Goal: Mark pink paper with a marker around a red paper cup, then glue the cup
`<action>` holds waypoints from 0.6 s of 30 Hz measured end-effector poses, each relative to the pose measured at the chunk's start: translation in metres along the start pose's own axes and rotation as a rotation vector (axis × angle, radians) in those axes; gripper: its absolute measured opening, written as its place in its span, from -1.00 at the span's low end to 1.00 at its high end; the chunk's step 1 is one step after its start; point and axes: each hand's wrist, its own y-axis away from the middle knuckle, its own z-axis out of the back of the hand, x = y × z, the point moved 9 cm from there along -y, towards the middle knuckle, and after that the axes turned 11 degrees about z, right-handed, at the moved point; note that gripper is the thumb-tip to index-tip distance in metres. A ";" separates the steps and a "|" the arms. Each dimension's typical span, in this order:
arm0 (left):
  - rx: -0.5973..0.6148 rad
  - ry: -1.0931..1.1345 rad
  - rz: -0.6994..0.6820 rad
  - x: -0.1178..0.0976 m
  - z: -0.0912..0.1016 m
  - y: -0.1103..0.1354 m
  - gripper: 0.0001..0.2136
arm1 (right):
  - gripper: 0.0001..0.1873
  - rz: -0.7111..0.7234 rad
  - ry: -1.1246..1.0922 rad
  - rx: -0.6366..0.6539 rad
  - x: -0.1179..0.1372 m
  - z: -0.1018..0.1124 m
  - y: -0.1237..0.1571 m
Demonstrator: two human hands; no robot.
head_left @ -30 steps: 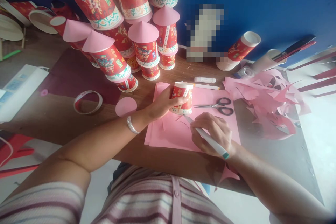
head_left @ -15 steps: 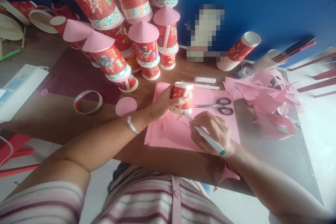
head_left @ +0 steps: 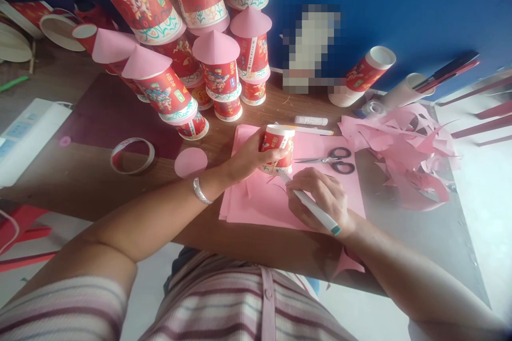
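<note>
— From the head camera, what do the hands hold?

— The left hand (head_left: 250,157) wraps around a red printed paper cup (head_left: 277,148), which stands on a stack of pink paper sheets (head_left: 260,205) on the wooden table (head_left: 80,181). The right hand (head_left: 320,200) is closed around a white pen (head_left: 316,212), its tip at the cup's base.

— What is nearby?

— Scissors (head_left: 330,160) lie just right of the cup, with a heap of pink paper scraps (head_left: 400,154) beyond them. A glue stick (head_left: 311,120) lies behind the cup. To the left are a pink paper circle (head_left: 191,162) and a tape ring (head_left: 132,155). Cups topped with pink cones (head_left: 218,72) stand stacked at the back.

— Anything blocked?

— The left fingers cover the cup's left side, and the right hand hides the middle of the pen.
</note>
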 end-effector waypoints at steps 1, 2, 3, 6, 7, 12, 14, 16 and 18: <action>-0.001 0.000 0.004 0.000 0.000 0.000 -0.58 | -0.67 0.001 -0.002 -0.002 0.000 0.000 0.000; -0.005 0.001 0.008 0.001 0.000 0.000 -0.57 | -0.68 0.003 -0.004 -0.003 0.000 0.000 -0.001; -0.007 0.002 0.015 0.001 0.001 0.000 -0.57 | -0.68 0.008 -0.006 -0.004 0.000 0.000 -0.001; -0.008 0.006 0.021 0.003 0.001 0.000 -0.54 | -0.68 0.030 -0.023 0.000 0.002 0.000 -0.001; -0.005 0.011 0.017 0.003 0.001 0.000 -0.54 | -0.68 0.035 -0.032 -0.004 0.003 0.001 -0.001; 0.015 0.065 0.003 -0.001 0.000 -0.001 -0.58 | -0.66 0.043 -0.076 -0.017 0.004 0.003 0.001; 0.044 0.085 -0.008 -0.004 -0.002 0.000 -0.63 | -0.67 0.061 -0.088 -0.017 0.005 0.004 0.000; 0.073 0.110 -0.016 -0.008 -0.004 0.000 -0.65 | -0.68 0.076 -0.105 -0.026 0.006 0.005 -0.001; 0.083 0.137 -0.023 -0.010 -0.003 0.001 -0.66 | -0.67 0.074 -0.123 -0.032 0.006 0.005 -0.002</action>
